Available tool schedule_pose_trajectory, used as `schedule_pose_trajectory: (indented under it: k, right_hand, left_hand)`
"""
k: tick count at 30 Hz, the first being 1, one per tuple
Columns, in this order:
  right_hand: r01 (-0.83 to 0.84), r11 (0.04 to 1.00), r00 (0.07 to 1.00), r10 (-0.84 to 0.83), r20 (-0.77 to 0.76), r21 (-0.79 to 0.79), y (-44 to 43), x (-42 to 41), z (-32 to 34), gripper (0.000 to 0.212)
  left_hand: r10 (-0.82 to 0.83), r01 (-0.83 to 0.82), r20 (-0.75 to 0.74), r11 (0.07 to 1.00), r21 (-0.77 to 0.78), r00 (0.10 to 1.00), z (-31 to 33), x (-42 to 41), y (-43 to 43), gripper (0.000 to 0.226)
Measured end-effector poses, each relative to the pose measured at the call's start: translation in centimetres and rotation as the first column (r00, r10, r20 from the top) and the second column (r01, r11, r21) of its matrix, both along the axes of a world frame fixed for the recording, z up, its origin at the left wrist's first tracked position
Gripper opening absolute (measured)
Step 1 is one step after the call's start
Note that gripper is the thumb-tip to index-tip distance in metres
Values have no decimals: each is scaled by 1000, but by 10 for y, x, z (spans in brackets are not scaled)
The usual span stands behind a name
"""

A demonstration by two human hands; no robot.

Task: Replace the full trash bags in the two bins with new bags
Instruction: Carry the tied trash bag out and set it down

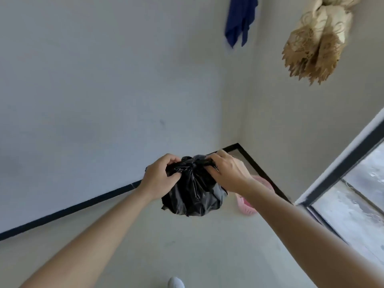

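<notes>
A full black trash bag hangs in the air in front of me, its neck gathered into a knot at the top. My left hand grips the plastic on the left of the knot. My right hand pinches the plastic on the right of the knot. Behind my right forearm a pink perforated bin stands on the floor near the room's corner, mostly hidden; I cannot tell what is in it.
Grey walls with a black skirting meet in the corner ahead. A glass door with a dark frame stands at the right. A blue cloth and a beige lace curtain hang above. A white shoe tip shows below.
</notes>
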State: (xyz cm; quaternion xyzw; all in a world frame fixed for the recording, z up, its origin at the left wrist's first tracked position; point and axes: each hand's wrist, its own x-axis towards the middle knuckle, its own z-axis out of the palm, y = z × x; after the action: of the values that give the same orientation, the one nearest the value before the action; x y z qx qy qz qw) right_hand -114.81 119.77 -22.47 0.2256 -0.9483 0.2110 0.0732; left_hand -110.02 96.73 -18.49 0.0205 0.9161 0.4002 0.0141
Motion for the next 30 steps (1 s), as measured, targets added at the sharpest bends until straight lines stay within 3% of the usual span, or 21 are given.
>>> schedule_pose_trajectory:
  k: [4,8,12,15,22,26,30]
  right_hand:
    - [-302,953,951,301,-66,-15,-145,40,35,37]
    - [-565,825,815,555,-166,-21,-306,108,67,36]
    - [-790,612,603,770,-208,-25,-477,219,88,36]
    - [-923,384,367,899,-239,28,-597,324,96,42]
    - [-998,-36,-47,954,-295,42,-791,551,106,32]
    - [-979,-191,-203,934,-295,69,-883,634,89,31]
    - [-954,-281,-298,912,-283,100,-983,691,73,32]
  left_hand:
    - [269,-271,-61,961,-43,961,32,100,-128,29]
    - [506,-515,-134,856,-43,852,59,228,-252,27]
    - [709,-728,-198,685,-34,677,76,391,-366,27]
    - [827,-859,-248,511,-41,504,87,517,-436,27]
    - [978,-997,-210,31,74,15,89,745,-528,28]
    - [968,-986,-201,-132,98,-149,75,818,-580,28]
    - [954,-971,-184,-224,85,-236,64,867,-666,30]
